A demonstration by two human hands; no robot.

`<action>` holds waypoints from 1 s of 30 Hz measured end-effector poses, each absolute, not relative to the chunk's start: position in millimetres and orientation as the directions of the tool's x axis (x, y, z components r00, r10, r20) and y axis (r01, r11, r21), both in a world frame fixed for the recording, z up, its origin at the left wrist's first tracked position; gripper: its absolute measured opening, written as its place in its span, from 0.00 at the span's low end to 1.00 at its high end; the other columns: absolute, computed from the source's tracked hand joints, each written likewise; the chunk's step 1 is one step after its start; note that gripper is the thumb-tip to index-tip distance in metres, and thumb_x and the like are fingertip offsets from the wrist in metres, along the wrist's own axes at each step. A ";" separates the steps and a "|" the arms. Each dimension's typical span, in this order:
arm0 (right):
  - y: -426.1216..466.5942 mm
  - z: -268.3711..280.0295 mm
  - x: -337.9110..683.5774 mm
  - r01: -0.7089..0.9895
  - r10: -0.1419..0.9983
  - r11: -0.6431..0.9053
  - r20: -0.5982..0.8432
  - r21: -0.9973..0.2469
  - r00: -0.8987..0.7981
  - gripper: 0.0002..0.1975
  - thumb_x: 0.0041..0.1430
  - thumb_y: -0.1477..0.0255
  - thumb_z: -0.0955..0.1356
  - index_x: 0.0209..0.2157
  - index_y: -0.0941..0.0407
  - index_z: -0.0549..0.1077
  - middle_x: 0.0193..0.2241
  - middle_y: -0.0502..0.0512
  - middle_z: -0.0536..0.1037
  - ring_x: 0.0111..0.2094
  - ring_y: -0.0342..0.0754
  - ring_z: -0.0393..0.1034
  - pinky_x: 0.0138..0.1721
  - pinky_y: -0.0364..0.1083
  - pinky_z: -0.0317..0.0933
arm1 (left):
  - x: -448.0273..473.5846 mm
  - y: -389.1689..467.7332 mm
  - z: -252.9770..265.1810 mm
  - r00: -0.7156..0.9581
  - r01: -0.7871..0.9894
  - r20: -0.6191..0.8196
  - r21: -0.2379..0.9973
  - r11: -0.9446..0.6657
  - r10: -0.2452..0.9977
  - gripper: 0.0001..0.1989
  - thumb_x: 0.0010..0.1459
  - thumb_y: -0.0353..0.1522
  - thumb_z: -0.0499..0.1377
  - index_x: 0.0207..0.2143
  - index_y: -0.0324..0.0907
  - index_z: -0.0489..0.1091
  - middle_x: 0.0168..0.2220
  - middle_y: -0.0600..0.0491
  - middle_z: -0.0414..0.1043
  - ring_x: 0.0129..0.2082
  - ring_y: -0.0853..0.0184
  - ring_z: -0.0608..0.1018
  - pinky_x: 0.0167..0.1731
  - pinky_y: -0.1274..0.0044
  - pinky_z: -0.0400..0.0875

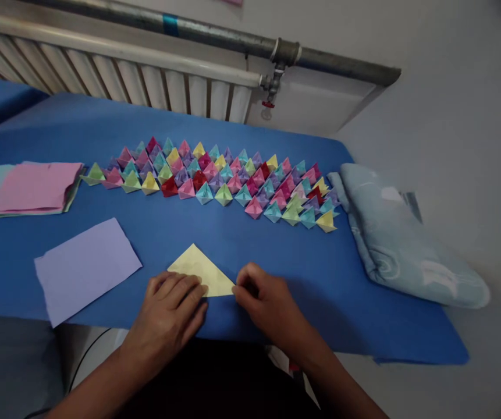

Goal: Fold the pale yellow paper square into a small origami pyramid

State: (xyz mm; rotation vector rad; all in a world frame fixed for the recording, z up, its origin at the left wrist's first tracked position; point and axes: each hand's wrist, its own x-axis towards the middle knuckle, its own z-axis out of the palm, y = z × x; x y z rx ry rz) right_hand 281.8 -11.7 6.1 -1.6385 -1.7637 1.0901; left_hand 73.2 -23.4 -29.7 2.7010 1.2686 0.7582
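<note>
A pale radiator (152, 84) backs the blue table (163, 227). Far left, pink paper (32, 186) sits stacked; next, a lone purple sheet (86, 270). Here's the left hand (169, 308), fingers laid flat, pressing the yellow paper triangle (206, 270) near the table's front edge, and the right hand (265, 297) pinches its right corner! Looks like mid-fold; the next move seems to want edges aligned, crease pressed firm.

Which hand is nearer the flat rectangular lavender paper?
Left. The left hand is just right of the lavender paper; the right hand is farther right, at the right corner of the folded yellow paper triangle.
</note>
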 end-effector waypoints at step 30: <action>7.6 28.2 267.7 0.570 0.950 0.218 0.037 -0.792 -0.311 0.03 0.59 0.75 0.67 0.31 0.54 0.71 0.26 0.46 0.74 0.31 0.44 0.68 0.36 0.43 0.58 | 59.9 -22.0 3.8 0.308 0.636 0.163 0.697 -0.331 0.937 0.14 0.65 0.39 0.53 0.29 0.45 0.70 0.24 0.58 0.71 0.24 0.70 0.74 0.23 0.79 0.68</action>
